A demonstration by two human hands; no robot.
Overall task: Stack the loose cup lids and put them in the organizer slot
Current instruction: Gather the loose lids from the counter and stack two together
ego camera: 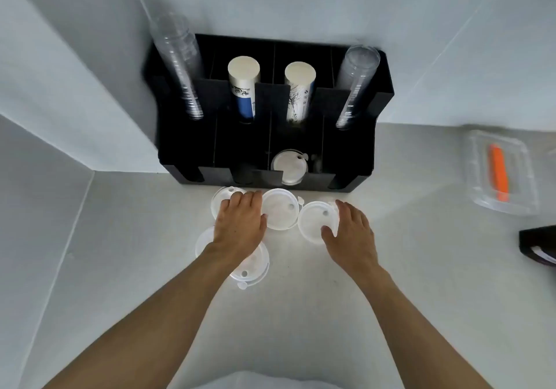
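Several loose white cup lids lie on the counter in front of the black organizer (355,148). My left hand (239,223) rests palm down over the far left lid (221,200), fingers flat, with another lid (252,265) under its wrist. A middle lid (279,212) lies between my hands. My right hand (350,232) curls around the right lid (314,221), thumb on its near edge and fingers at its right rim. One lid (289,166) stands in a lower organizer slot.
The organizer's upper slots hold two stacks of clear cups (180,66) (355,85) and two stacks of paper cups (243,85) (298,91). A clear container (478,172) with an orange item (498,175) sits at the right. A dark object (538,245) lies at the right edge.
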